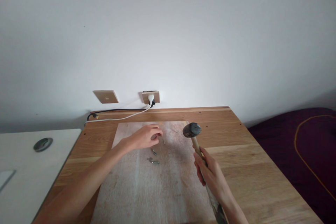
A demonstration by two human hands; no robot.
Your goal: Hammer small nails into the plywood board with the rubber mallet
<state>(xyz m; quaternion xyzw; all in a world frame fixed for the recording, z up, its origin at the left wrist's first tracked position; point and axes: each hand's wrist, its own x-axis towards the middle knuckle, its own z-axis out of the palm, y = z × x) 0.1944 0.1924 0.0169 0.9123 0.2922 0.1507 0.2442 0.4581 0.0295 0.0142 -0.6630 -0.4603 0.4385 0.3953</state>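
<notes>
My right hand [208, 171] is wrapped round the wooden handle of a rubber mallet [192, 130], its dark head raised above the right edge of a pale wooden board [136, 189]. My left hand [145, 136] hovers over the far part of that board with its fingers curled together. Whatever those fingers hold, if anything, is hidden. Small metal pieces like screws or wall plugs lie close by: one piece [154, 152] just below the left hand, another [155, 162] nearer me. A thin upright piece [164, 141] stands to the right of the left fingertips.
The board lies on a wooden table [252, 168] against a white wall. A socket [154, 97] with plugs sits behind it, and cables [123, 116] run along the back edge. On the left is a white surface [28, 168] with a round dark disc [43, 145]; dark purple fabric [283, 140] is at right.
</notes>
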